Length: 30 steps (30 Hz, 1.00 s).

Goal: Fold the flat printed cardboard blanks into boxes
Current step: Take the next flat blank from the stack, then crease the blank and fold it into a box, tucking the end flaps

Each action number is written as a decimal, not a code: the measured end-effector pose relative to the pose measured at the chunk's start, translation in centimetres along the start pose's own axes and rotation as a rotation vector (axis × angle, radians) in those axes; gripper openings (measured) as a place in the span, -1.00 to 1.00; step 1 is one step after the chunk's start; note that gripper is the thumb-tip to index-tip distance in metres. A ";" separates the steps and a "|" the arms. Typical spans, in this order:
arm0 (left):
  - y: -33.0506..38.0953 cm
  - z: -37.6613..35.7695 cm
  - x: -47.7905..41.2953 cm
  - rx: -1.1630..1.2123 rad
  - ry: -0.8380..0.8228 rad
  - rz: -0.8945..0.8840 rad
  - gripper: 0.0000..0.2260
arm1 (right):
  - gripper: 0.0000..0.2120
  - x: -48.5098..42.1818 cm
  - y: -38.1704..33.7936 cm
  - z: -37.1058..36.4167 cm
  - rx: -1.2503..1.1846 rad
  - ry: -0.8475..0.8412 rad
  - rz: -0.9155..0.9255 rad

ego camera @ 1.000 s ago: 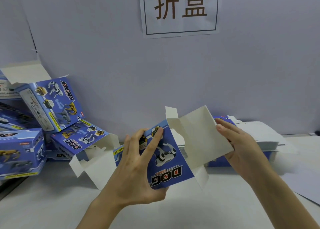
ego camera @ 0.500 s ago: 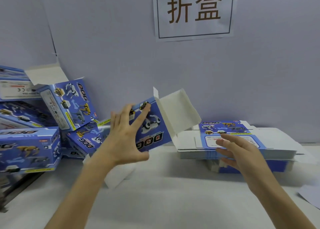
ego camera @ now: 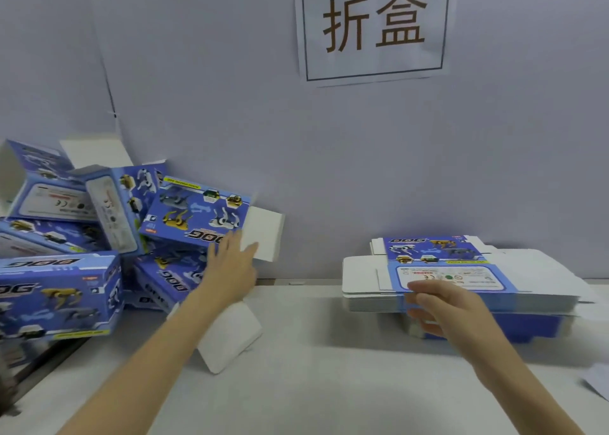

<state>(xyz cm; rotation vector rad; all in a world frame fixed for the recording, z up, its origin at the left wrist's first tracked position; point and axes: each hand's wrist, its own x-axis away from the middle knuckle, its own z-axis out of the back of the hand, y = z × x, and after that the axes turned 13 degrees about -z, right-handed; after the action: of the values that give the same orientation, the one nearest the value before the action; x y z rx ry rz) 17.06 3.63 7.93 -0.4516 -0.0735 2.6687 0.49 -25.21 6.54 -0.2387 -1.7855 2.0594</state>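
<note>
Blue printed cardboard crowds both ends of the white table (ego camera: 329, 395). At the left, the left hand (ego camera: 230, 265) lies with straight, spread fingers against the folded box (ego camera: 197, 219), which sits tilted on top of the heap of finished boxes (ego camera: 59, 296) with its end flap (ego camera: 263, 237) sticking out unclosed; the hand grips nothing. The right hand (ego camera: 441, 306) is at the front edge of the stack of flat blanks (ego camera: 461, 270) by the wall, with its fingers loosely bent. Blur keeps me from telling whether they have pinched the top sheet. I'd judge 1 box is being set aside and the next blank fetched. That calls for peeling off just 1 sheet, since the edges lie tightly packed. The heap runs off the left edge, so I can't count it. A loose white panel (ego camera: 227, 335) pokes out under the left forearm, and I cannot say which box it belongs to.
</note>
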 end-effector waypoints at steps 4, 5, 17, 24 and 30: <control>8.8 -1.7 0.4 0.656 0.092 0.038 -0.55 | -0.88 -1.2 1.6 0.6 0.048 0.035 -0.198; 10.8 -2.1 0.0 0.825 0.026 0.102 -0.48 | -0.90 -1.7 2.0 1.2 0.054 0.037 -0.270; 16.7 -3.9 -2.7 1.995 -0.176 0.642 -0.59 | -0.38 -4.8 4.7 5.7 -0.565 0.001 -0.473; 13.8 -3.0 -1.3 1.894 -0.203 0.581 -0.67 | -0.46 -5.0 5.4 7.5 -0.824 0.113 -0.354; 11.3 -3.0 3.0 1.877 -0.075 0.547 -0.84 | -0.55 -3.1 5.6 6.2 -0.868 0.142 -0.353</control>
<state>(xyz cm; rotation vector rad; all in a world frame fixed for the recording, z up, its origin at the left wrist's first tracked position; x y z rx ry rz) 10.88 -5.41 2.82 0.3235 2.4180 1.8967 -0.19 -32.68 1.71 -0.2689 -2.3153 0.9195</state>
